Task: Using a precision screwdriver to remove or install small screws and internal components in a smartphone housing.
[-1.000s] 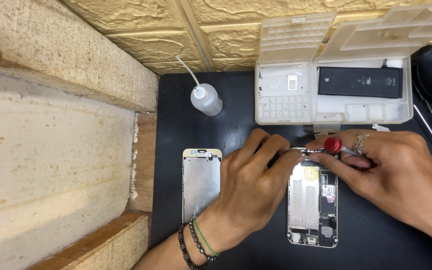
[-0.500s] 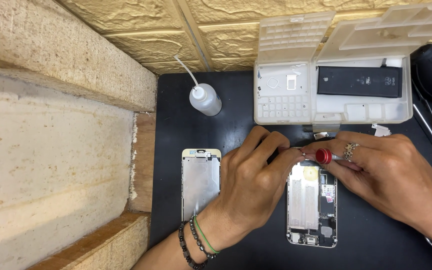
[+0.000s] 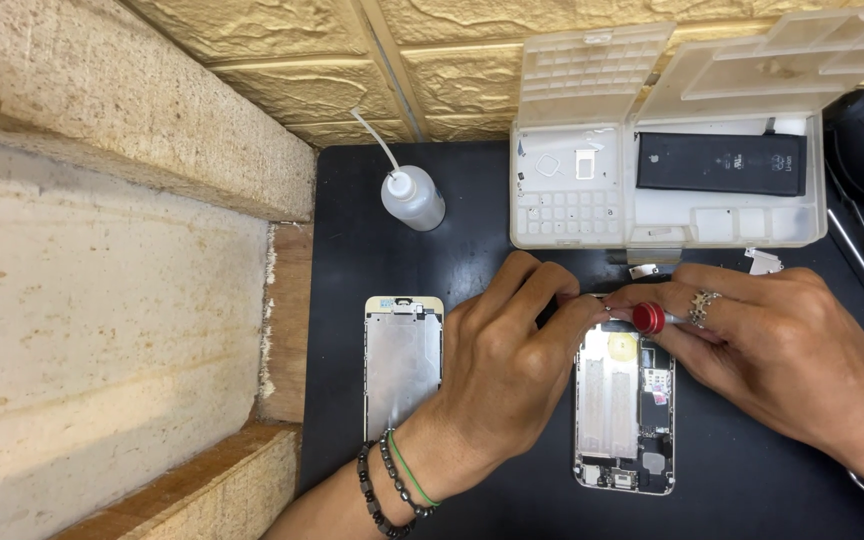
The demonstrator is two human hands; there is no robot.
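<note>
two hands meet low and right of centre in the frame, over an opened phone body (image 3: 624,415) lying flat on the black mat (image 3: 352,250). the left hand (image 3: 507,365), with three bands at its wrist, curls its fingertips down onto the phone's top edge. the right hand (image 3: 787,345), one ring on it, pinches a thin screwdriver (image 3: 649,318) with a round red cap, held just above that same top edge, the tip hidden between the fingers. the body shows bare metal plates and small boards. left of it lies one separate screen panel (image 3: 403,365), dull silver back upward. farther up stand one soft plastic squeeze bottle (image 3: 412,197) with a thin spout and one open translucent parts tray (image 3: 662,185) holding one flat black battery (image 3: 722,163).
</note>
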